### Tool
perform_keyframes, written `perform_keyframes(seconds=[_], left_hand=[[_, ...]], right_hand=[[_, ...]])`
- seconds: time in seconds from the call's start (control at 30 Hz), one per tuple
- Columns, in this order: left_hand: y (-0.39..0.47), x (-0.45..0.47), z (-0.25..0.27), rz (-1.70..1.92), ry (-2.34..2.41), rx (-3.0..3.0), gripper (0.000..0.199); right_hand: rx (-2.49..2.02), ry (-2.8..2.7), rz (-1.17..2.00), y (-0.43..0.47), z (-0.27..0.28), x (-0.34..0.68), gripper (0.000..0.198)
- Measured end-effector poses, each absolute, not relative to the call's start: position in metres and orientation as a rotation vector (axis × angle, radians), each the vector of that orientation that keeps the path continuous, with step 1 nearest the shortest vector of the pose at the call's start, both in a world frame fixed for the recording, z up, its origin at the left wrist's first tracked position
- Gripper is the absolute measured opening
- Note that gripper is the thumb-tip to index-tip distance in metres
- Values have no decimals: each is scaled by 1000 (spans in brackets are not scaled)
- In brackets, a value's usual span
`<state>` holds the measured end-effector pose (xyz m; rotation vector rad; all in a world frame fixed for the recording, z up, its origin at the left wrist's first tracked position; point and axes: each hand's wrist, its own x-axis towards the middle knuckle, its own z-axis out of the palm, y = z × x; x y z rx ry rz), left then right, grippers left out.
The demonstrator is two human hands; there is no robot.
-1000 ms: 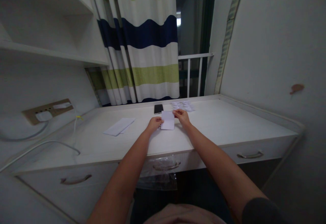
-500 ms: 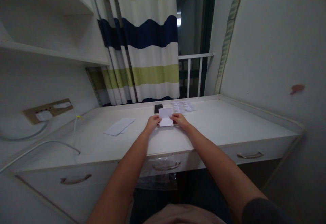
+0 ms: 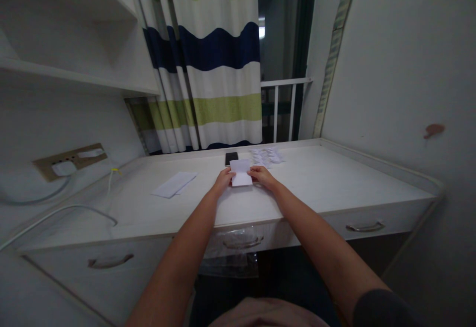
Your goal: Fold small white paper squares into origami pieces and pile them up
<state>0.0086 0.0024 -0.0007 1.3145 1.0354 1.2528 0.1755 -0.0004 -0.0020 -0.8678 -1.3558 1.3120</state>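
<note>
Your right hand [image 3: 262,176] has come down from the upper corner of the small white paper [image 3: 241,175] to its side edge, and it now sits about level with your left hand [image 3: 223,180] on the opposite edge. A second ago the two grips were staggered and the paper showed as one flat face; now it shows a bend across its width, with a shaded upper part and a brighter lower part. Both hands are clamped on the paper, fingers pinching one edge each, so it seems to me you have even, two-sided control close to the bend. Against half a second ago the change is slight: the paper sits a touch lower and the upper part looks shorter, which I take as a small change of tilt or fold; I cannot tell which.

The paper is in front of you over the middle of the counter [image 3: 312,178], its top overlapping your view of the dark flat device [image 3: 231,157] behind it. The larger white sheets [image 3: 174,184] lie off to your left, untouched, and the cluster of folded white pieces [image 3: 267,156] rests behind your right hand; neither has moved
</note>
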Motion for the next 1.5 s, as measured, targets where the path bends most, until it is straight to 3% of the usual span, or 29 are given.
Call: perform_keyframes(seconds=[0.17,1.17,1.37,1.5], left_hand=[[2,9,-1,1292,987,1319,34],[-6,5,4,1198,898,1400,18],[-4,4,3,1253,959,1478,37],[-6,5,6,1271,987,1500,50]], right_hand=[[-883,-1294,1334,2,-3,175,13],[-820,-1299,1333,-2,3,176,17],[-849,-1223,1303,-6,4,175,24],[-911,-1221,1314,-2,2,175,13]])
